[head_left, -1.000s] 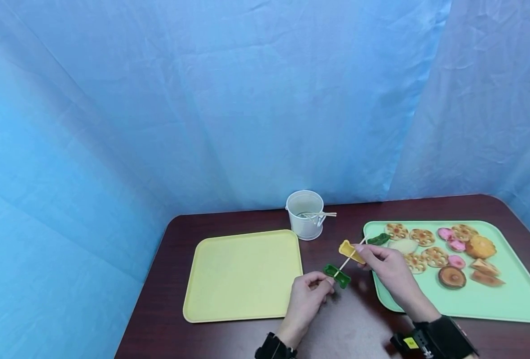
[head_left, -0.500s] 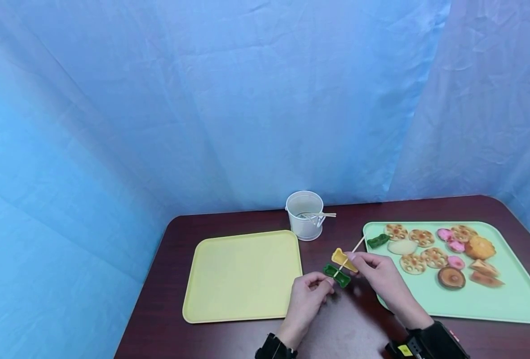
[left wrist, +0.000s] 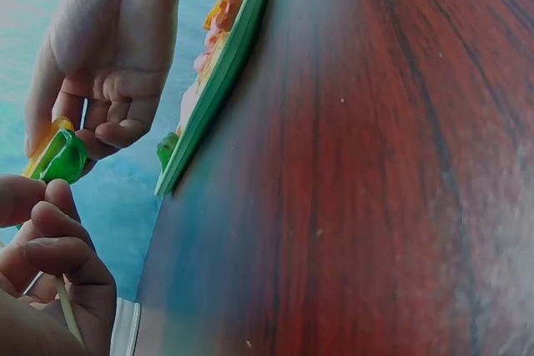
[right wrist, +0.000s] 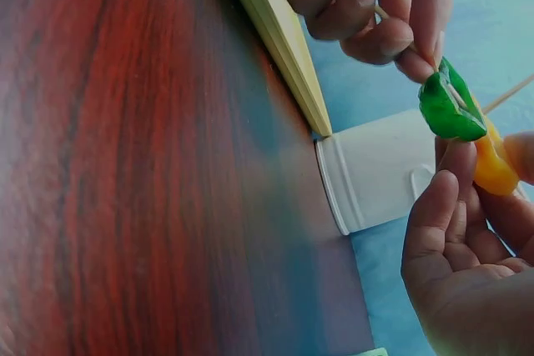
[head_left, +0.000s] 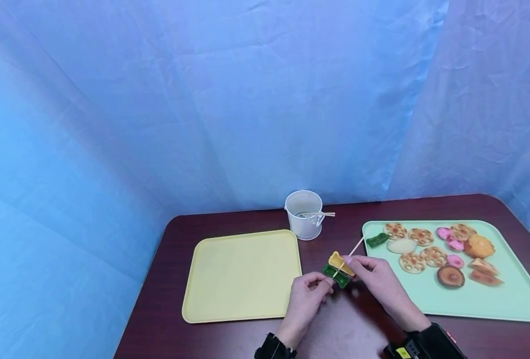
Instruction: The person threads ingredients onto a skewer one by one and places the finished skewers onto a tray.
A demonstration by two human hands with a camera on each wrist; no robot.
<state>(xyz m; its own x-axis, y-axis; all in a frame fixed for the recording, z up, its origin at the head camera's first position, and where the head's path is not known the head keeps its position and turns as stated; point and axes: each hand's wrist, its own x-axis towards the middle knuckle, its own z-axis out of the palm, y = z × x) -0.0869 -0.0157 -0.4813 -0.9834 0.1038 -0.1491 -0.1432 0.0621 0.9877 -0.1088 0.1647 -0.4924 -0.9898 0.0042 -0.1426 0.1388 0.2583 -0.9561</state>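
Between the two hands a thin wooden skewer (head_left: 357,245) slants up to the right. My left hand (head_left: 306,300) pinches it just below a green pepper piece (right wrist: 446,114) threaded on it. Its lower end (left wrist: 69,313) runs down through the left fingers in the left wrist view. With thumb and fingers my right hand (head_left: 382,285) pinches a yellow pepper piece (right wrist: 496,166), which sits on the skewer right against the green one. The bare upper part of the stick points past the right hand toward the green tray.
A pale yellow tray (head_left: 242,279) lies at left. Behind the hands stands a white bucket (head_left: 307,229) with several skewers (head_left: 325,214). The light green tray (head_left: 494,306) at right bears lotus root slices (head_left: 412,263), a mushroom (head_left: 450,276), a green pepper piece (head_left: 378,240) and other food pieces.
My right hand has slid the yellow pepper piece down the skewer, toward the lower left, until it meets the green piece. The left hand has stayed in place.
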